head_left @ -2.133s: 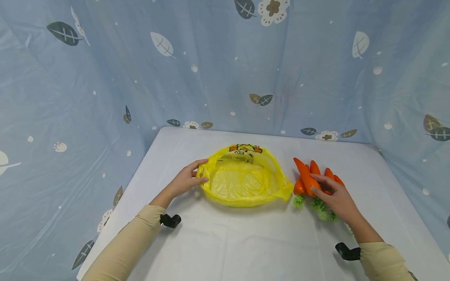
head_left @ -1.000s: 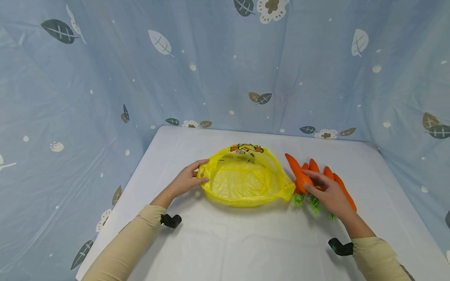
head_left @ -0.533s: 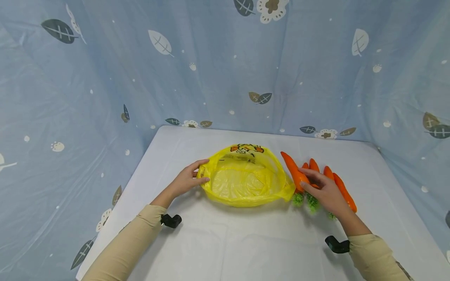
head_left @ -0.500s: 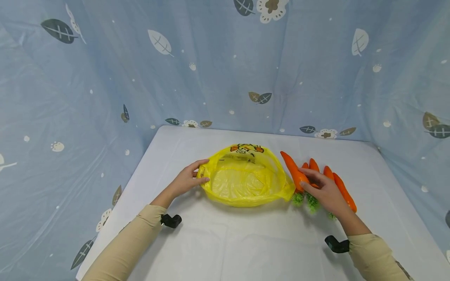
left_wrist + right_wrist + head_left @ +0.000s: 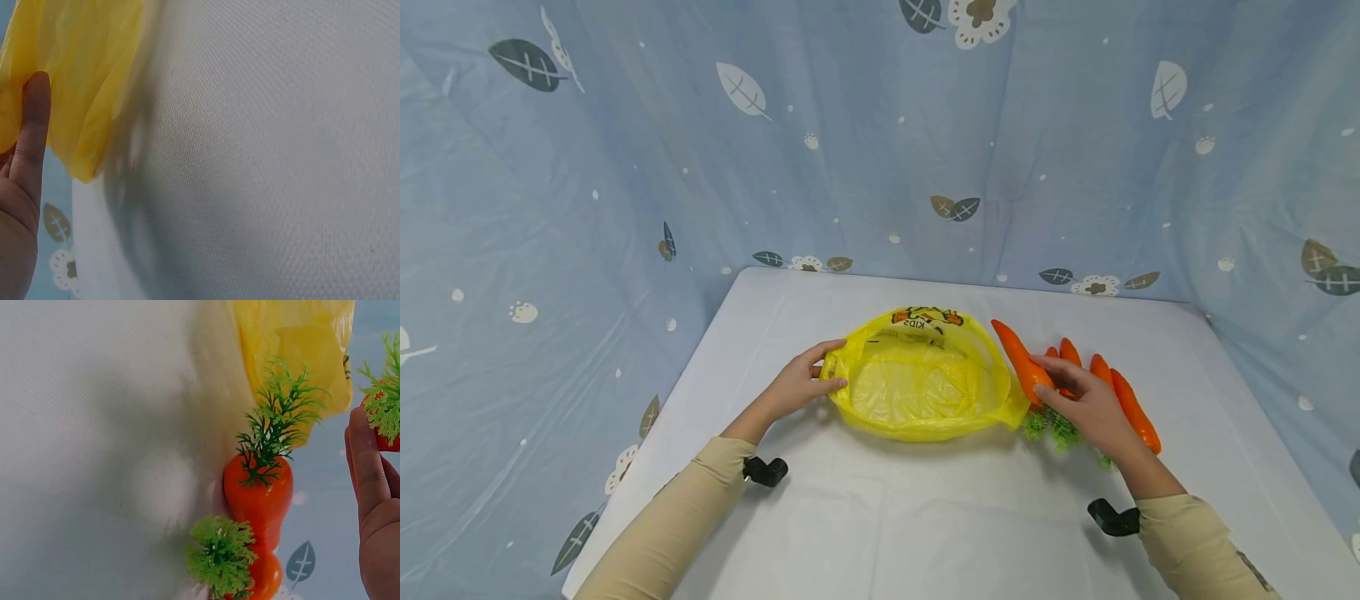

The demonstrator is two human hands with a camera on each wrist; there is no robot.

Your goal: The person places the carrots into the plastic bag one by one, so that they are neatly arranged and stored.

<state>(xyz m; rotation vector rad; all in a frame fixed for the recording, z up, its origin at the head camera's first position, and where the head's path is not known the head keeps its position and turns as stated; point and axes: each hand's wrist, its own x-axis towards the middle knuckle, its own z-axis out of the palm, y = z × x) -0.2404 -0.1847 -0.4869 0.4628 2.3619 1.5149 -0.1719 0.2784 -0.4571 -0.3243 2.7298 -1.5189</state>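
Note:
A yellow plastic bag (image 5: 917, 430) lies on the table with its mouth spread wide and facing up. My left hand (image 5: 797, 385) holds the bag's left edge; in the left wrist view, the thumb (image 5: 35, 119) presses on the yellow film (image 5: 87, 81). Just past the bag's right end, my right hand (image 5: 1096, 410) grips an orange carrot (image 5: 1017, 350) whose tip points up and left. In the right wrist view this carrot's green top (image 5: 389, 406) shows above the fingers (image 5: 369, 456), raised apart from the other carrots. Most of its body is hidden there.
Several more carrots (image 5: 1133, 412) with green leafy tops (image 5: 1063, 433) lie under and beside my right hand, on the white table (image 5: 880, 525). A blue curtain (image 5: 850, 150) printed with leaves hangs behind the table and along its left side.
My right hand has moved left with the carrot, from over the pile toward the bag's right end. Another carrot at the pile's right has come into view. The left hand stays on the bag.

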